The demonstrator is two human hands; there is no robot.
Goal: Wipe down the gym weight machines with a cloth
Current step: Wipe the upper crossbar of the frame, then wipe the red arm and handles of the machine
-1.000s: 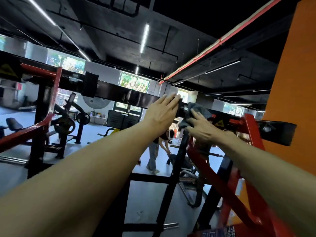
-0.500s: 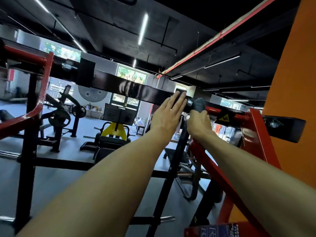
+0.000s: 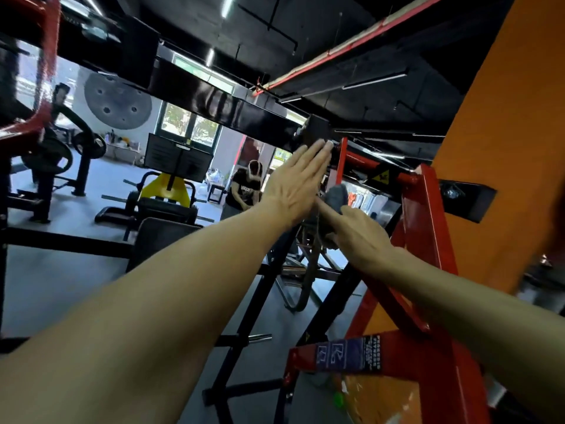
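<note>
— How many hands are up at the machine?
— Two: a left hand (image 3: 295,185) and a right hand (image 3: 356,232).
— Cloths?
— One grey cloth (image 3: 336,195).
— Black crossbeams overhead?
— One crossbeam (image 3: 214,97).
— Warning stickers?
— One yellow triangle sticker (image 3: 380,178).
— People on the floor?
— One bystander (image 3: 244,188), as far as the blur allows.
— Wall discs?
— One grey disc (image 3: 117,101).
— Yellow machines?
— One yellow machine (image 3: 165,188).
</note>
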